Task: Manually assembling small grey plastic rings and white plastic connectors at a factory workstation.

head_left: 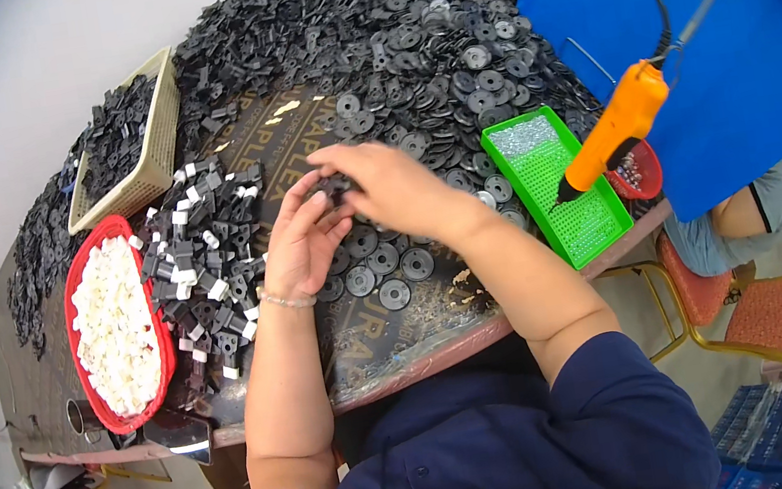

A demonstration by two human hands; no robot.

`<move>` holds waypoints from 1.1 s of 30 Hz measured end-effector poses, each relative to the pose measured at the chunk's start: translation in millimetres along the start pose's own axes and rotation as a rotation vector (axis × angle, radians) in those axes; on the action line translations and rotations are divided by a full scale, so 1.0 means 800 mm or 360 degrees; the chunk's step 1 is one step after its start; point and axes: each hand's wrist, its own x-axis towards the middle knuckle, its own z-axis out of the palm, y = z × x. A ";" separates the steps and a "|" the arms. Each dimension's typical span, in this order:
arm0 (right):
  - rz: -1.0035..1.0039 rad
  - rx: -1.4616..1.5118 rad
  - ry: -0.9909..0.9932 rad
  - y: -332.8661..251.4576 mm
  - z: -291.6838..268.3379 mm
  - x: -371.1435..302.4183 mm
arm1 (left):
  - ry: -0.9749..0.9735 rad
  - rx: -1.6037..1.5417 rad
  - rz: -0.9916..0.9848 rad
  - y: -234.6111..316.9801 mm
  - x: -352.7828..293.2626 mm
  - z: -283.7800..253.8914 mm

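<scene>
Across the space in front of me, a dark table carries a broad heap of loose black parts, spread along its far side. A blue board stands at the right. On the left sits a cream basket with more black parts in it, and nearer me a red basket full of white bits. To my right, beside black discs, lies a green tray of tiny metal pieces; an orange power screwdriver hangs over it, in neither hand.

Beside the red basket lie many black pieces with white ends; I judge those already fitted with white bits. Far more remains: by the look of the heap, the full basket and the loose discs, only a small share is done.

My left hand and right hand meet at the middle, fingers bent round one small black piece. It sits between my fingertips, partly covered and blurred, so I cannot tell whether anything is fitted to it.
</scene>
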 end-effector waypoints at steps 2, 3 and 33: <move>0.0024 0.0049 0.0067 0.002 -0.018 -0.002 | 0.0055 0.0041 0.0086 -0.003 -0.002 0.007; 0.0046 0.0029 0.0083 0.002 -0.028 -0.004 | 0.0070 0.0108 0.0164 -0.004 -0.003 0.011; 0.0642 0.0933 0.0004 0.023 -0.006 -0.002 | -0.0092 -0.0001 0.0113 -0.003 -0.008 0.020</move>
